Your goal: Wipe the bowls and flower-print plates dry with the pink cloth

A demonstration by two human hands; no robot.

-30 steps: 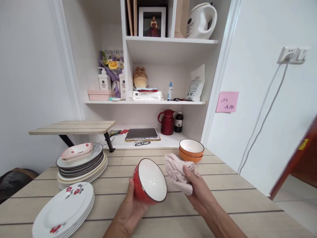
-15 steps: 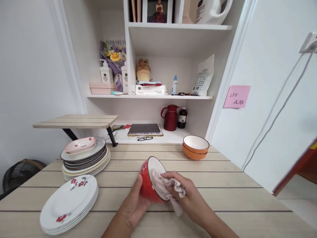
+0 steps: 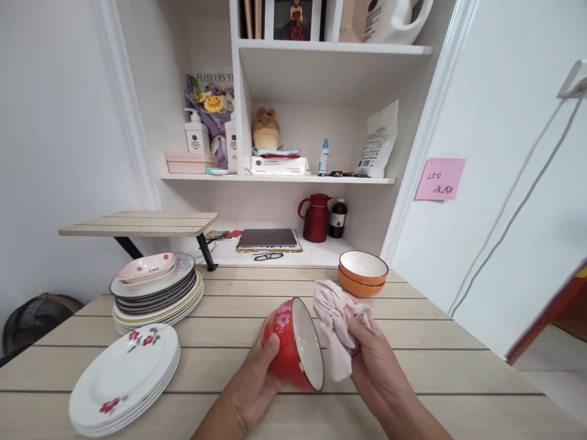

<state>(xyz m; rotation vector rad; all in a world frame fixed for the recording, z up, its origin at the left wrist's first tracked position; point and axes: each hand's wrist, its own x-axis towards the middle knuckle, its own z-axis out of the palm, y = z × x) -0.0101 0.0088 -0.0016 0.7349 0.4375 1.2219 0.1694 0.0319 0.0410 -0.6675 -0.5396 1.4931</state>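
My left hand (image 3: 257, 391) grips a red bowl (image 3: 287, 351) with a white inside, tilted on its side so the opening faces right. A flower pattern shows on its outer wall. My right hand (image 3: 373, 360) is closed on a crumpled pale pink cloth (image 3: 334, 318), held just to the right of the bowl's rim and apart from its inside. Both hands hover over the wooden slat table (image 3: 435, 366).
Two stacked orange bowls (image 3: 363, 274) sit behind the cloth. At left stand a tall stack of mixed plates topped by a pink dish (image 3: 156, 287) and a stack of white flowered plates (image 3: 123, 379). Shelves with a red jug (image 3: 315, 217) lie beyond the table.
My right hand has pulled the cloth out of the bowl and up to the right. The bowl has turned so its opening faces more sideways.
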